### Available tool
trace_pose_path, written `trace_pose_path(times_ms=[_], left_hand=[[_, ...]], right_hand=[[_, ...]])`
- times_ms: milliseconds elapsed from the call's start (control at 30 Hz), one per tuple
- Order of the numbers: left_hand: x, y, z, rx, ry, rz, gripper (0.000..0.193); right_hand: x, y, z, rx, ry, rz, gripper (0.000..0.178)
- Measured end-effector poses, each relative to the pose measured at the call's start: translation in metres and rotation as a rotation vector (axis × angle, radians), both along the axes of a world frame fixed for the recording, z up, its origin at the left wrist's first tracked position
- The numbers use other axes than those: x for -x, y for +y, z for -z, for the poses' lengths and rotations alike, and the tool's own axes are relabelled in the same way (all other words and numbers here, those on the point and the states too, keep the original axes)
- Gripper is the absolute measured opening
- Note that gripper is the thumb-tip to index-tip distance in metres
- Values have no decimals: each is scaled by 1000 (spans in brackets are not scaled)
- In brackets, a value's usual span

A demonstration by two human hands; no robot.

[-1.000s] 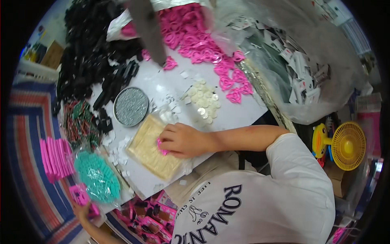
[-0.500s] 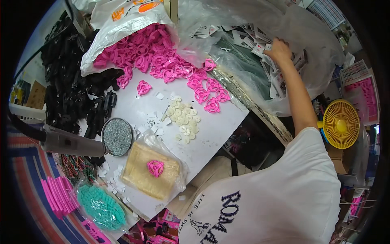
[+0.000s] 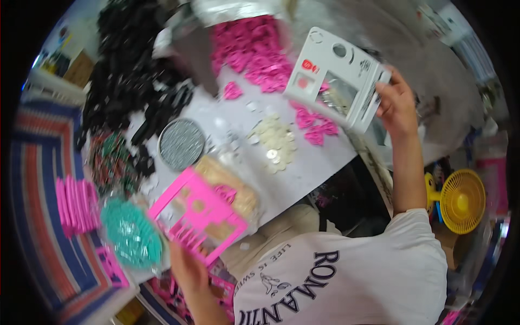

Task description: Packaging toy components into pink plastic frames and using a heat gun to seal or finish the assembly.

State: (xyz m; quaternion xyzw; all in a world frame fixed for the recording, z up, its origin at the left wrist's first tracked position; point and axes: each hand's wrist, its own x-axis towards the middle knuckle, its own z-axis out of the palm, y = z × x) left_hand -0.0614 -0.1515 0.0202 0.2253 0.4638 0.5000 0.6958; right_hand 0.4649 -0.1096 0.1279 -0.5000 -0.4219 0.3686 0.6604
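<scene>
My right hand (image 3: 400,103) is raised at the upper right, its fingers closed on the edge of a flat white plastic panel (image 3: 325,51) with a window, a round hole and small printed marks. At the lower left, my left hand (image 3: 187,265) grips the near edge of a pink plastic panel (image 3: 212,205) with rectangular openings and slots. That pink panel hangs over a yellowish block in a plastic bag (image 3: 246,189), on which a pink ring-shaped part (image 3: 225,193) lies. Off-white discs (image 3: 271,138) are spread on the white table (image 3: 303,168) between my hands.
Pink ring parts (image 3: 252,49) spill from a bag at the back. Black parts (image 3: 124,54) are heaped far left, near a round tin of small metal pieces (image 3: 181,143). A bag of teal pieces (image 3: 130,233) and stacked pink panels (image 3: 76,208) lie left; a yellow fan (image 3: 463,200) stands right.
My right hand has come back from the plastic-lined pile with a white panel. My left hand has entered view holding a pink panel. The head view has shifted, and the grey cylindrical tool has moved.
</scene>
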Motion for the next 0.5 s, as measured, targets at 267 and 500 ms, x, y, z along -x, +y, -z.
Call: trace_pose_path(times_ms=[267,500], left_hand=[[-80,27,-1,-165,-232,-150,58],[-68,17,-13,-167,-102,-123,47]], right_hand=[[225,3,76,407,453,-553,51],[216,36,71,99,-503,-562,78]])
